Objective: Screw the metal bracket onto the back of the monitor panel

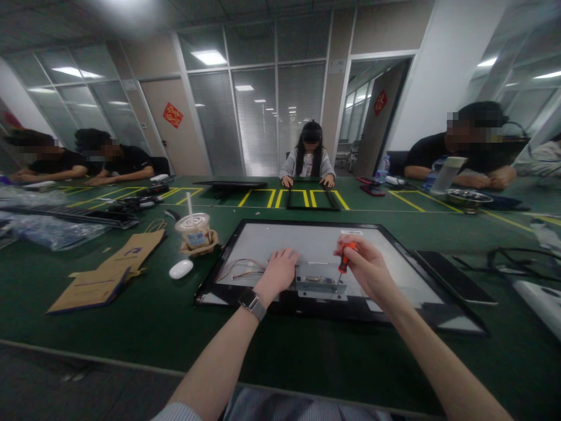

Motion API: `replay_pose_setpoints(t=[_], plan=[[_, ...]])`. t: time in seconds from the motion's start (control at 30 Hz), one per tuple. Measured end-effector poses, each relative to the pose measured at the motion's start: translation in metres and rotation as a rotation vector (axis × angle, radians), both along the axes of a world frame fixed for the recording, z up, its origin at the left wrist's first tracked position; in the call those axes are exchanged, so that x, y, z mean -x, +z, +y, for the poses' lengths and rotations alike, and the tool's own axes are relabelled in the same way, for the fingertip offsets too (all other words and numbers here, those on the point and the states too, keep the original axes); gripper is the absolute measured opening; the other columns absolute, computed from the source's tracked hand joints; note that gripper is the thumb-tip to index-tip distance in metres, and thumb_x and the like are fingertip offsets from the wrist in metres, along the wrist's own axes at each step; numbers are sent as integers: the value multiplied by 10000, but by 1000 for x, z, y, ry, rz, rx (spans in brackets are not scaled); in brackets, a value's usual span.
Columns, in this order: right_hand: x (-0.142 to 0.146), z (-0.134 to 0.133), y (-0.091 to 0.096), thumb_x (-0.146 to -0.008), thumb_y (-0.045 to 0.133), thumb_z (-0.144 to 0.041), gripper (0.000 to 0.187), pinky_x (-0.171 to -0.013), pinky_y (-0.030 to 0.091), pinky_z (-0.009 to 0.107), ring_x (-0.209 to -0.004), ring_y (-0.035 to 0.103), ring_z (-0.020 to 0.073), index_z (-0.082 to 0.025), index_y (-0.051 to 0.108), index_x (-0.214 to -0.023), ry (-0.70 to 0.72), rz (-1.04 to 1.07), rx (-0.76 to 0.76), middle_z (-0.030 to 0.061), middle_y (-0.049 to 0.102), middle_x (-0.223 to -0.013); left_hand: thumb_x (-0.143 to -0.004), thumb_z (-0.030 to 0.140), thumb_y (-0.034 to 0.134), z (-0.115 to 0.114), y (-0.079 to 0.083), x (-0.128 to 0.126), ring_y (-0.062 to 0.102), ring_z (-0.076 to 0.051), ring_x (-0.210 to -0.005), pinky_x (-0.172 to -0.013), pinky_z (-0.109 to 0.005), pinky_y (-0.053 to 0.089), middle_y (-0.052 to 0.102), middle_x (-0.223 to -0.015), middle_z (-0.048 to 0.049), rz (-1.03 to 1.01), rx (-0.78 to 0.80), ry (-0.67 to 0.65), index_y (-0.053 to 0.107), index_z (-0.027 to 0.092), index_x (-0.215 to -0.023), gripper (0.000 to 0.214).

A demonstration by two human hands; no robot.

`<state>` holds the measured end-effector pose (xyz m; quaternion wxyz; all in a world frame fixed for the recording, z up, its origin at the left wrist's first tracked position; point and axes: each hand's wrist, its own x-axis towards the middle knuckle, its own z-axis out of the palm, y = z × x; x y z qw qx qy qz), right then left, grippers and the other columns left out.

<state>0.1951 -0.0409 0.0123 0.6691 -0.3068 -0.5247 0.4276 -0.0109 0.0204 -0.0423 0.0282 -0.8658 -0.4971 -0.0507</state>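
A flat display panel with a black frame lies on the green table in front of me. On its near part sits a metal bracket with connector ports. My right hand grips an orange and black screwdriver, its shaft pointing down at the bracket's right end. Whether the tip sits in a screw is too small to tell. My left hand lies with outstretched fingers at the bracket's left end. Thin cables run across the panel to the left of that hand.
Left of the panel are a white mouse, a drink cup in a cardboard holder and a paper bag. A dark phone-like slab and black cables lie to the right. Several people sit around the table; one opposite touches a black frame.
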Motion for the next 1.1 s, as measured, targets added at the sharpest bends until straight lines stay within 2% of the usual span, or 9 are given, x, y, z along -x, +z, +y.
replay_pose_setpoints(t=[0.17, 0.37, 0.63, 0.77, 0.93, 1.1], plan=[[-2, 1, -1, -712, 811, -322, 160, -555, 467, 296, -735, 573, 183, -262, 717, -826, -46, -84, -28, 7, 616, -805, -941, 91, 348, 0, -1, 0, 434, -269, -1358, -1116, -457, 359, 448, -1490, -138, 5, -2, 3, 452, 201, -1419, 502], [-8, 6, -6, -716, 803, -275, 148, -645, 485, 332, -765, 567, 182, -254, 709, -828, -253, -104, -117, 9, 609, -845, -948, 87, 318, -2, 3, 0, 427, -270, -1363, -1126, -447, 350, 445, -1495, -138, 0, 16, 6, 444, 179, -1430, 506], [0, -3, -2, -751, 784, -234, 107, -655, 471, 351, -734, 545, 186, -261, 717, -830, -459, -258, -284, 9, 559, -794, -951, 87, 311, -5, 8, 0, 439, -266, -1351, -1119, -444, 357, 452, -1489, -139, 2, 18, 1, 456, 178, -1417, 496], [0, -3, -3, -805, 741, -260, 112, -663, 515, 347, -768, 588, 191, -265, 730, -917, -324, -307, -248, 24, 596, -849, -955, 101, 325, -4, 7, 0, 452, -269, -1340, -1110, -442, 366, 461, -1477, -143, -4, 17, -1, 465, 181, -1407, 480], [-1, -3, -3, -919, 613, -350, 228, -675, 552, 355, -780, 652, 190, -279, 675, -1126, -156, -300, -192, 46, 678, -969, -950, 100, 350, -1, 3, 0, 429, -270, -1364, -1123, -439, 354, 444, -1494, -139, 16, 16, -4, 443, 183, -1426, 492], [-2, -1, -5, -970, 535, -356, 193, -695, 544, 335, -785, 649, 175, -259, 670, -1068, -85, -309, -198, 45, 682, -952, -955, 104, 343, 0, 1, 0, 428, -274, -1364, -1121, -438, 356, 442, -1497, -139, 31, 3, 4, 442, 178, -1429, 490]])
